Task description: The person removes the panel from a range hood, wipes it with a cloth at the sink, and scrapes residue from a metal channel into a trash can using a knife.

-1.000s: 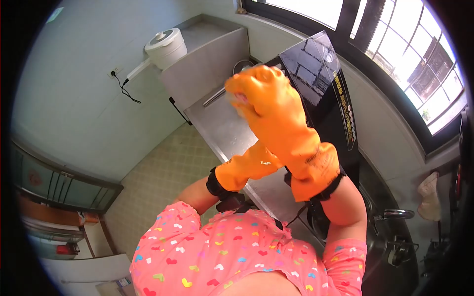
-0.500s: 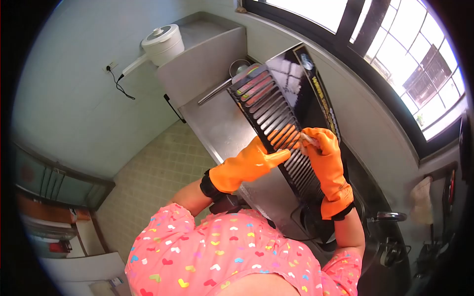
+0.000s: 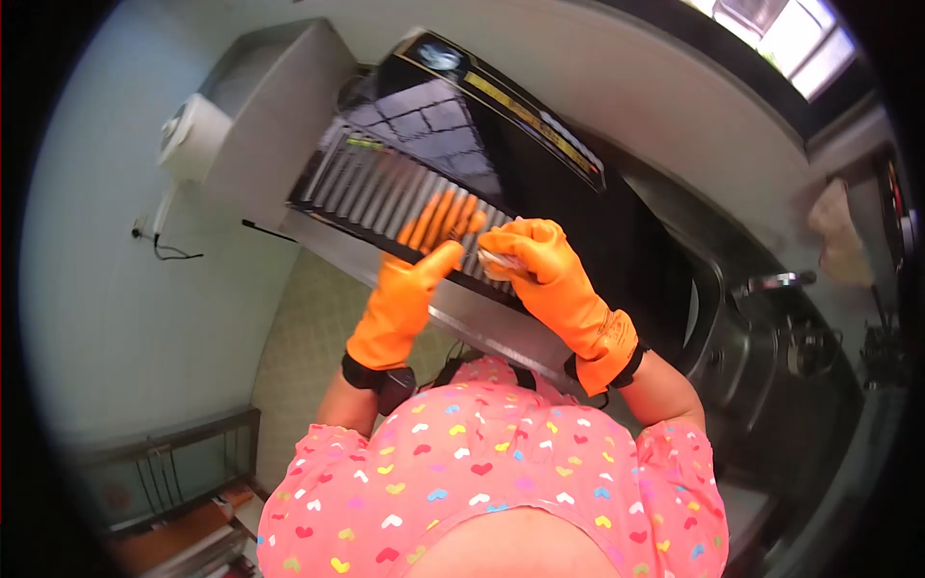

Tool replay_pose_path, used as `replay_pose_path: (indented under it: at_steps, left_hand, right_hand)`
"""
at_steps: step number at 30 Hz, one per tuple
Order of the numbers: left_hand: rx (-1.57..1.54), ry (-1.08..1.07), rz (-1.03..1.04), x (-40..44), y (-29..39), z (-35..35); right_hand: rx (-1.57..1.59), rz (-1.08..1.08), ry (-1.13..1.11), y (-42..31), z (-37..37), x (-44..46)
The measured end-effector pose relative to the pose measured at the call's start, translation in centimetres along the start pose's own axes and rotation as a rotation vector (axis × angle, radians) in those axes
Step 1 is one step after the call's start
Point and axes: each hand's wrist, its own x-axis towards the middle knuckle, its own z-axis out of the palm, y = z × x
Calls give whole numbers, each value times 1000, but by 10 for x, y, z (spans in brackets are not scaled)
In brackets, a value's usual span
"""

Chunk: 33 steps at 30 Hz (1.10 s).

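Observation:
A long black slotted grille is held at a slant in front of me. My left hand, in an orange rubber glove, is closed on its near edge. The thumb lies on the front, and the fingers show through the slots from behind. My right hand, also in an orange glove, pinches a small crumpled pale cloth at the grille's near side. Beyond the grille is a glossy black panel with a band of yellow lettering along its far edge.
At the left, a white pot with a long handle stands by a steel partition, its cord plugged into the wall. A faucet and sink are at the right. A steel counter edge runs before me.
My view has turned to the right, so the grille lies more crosswise. The right hand with the cloth stays close to the left hand, which still grips the grille.

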Motion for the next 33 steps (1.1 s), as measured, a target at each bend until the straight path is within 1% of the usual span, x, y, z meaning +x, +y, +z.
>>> replay_pose_path:
  at_steps: [1,2,4,5,6,7,8,9,10,11,12,13,15,16,17,18,19,20,21,22,23,24,25,26,27,28,29,30,31,32,33]
  left_hand:
    - [-6,-14,-35,0,-3,0]
    - [-6,22,-16,1,-4,0]
    - [35,70,-5,3,-14,-11]
    - [36,63,18,5,-22,-20]
    - [40,56,41,7,-29,-27]
    - [39,46,20,8,-33,-32]
    - [5,66,-2,10,-37,-34]
    - [-30,87,-27,11,-40,-39]
    - [-27,78,-44,12,-45,-45]
    - [-3,84,-53,14,-49,-48]
    - [17,90,-62,16,-54,-50]
    - [-42,127,-85,19,-55,-49]
    - [-43,136,-138,20,-62,-58]
    - [-44,146,-171,21,-66,-63]
    - [-65,131,-161,23,-78,-73]
    - [-68,119,-173,24,-85,-78]
    - [-101,171,-198,24,-89,-81]
    - [-130,224,-235,22,-94,-84]
    - [-133,219,-265,20,-99,-88]
    - [-141,190,-290,19,-109,-97]
    - [-115,190,-271,19,-123,-109]
    - [-92,193,-254,18,-132,-119]
    - [6,129,-249,16,-139,-122]
    - [101,67,-240,14,-144,-128]
    - [87,56,-204,13,-162,-153]
    - [77,37,-214,17,-160,-143]
    - [-69,208,-335,22,-152,-133]
    - [-212,382,-445,24,-145,-130]
    - [469,10,-91,9,-171,-160]
    - [471,0,-96,11,-171,-161]
    - [132,132,-242,14,-172,-159]
  right_hand:
    - [11,37,-8,9,-6,-19]
    - [22,74,-16,19,-12,-39]
    - [-3,205,41,43,-20,-81]
    - [-155,148,113,54,-26,-96]
    - [-67,284,161,60,-33,-112]
    - [44,473,200,69,-41,-132]
    - [-99,478,280,84,-49,-149]
    - [-381,407,307,101,-59,-171]
    - [-397,408,298,107,-74,-178]
    - [-336,541,324,126,-82,-203]
    - [-274,674,349,128,-82,-205]
    - [-277,688,353,127,-81,-207]
    - [-422,692,501,119,-75,-199]
    - [-525,601,430,121,-67,-190]
    - [-467,616,398,116,-52,-180]
    - [-365,563,333,102,-38,-155]
    - [-280,494,262,91,-23,-134]
    - [-169,441,239,85,1,-122]
    - [-156,454,198,81,27,-118]
    - [-204,416,165,71,48,-113]
    - [-92,433,90,65,60,-109]
    - [-187,383,67,68,75,-115]
    - [-142,464,-76,66,69,-115]
    - [-161,497,-73,67,61,-125]
    - [-194,495,-62,70,57,-135]
    - [-224,484,-47,76,54,-144]
    - [-286,419,14,81,47,-160]
    - [-296,419,19,87,40,-175]
    - [-367,468,28,93,31,-194]
    - [-438,515,40,96,18,-208]
    - [-427,604,72,95,0,-218]
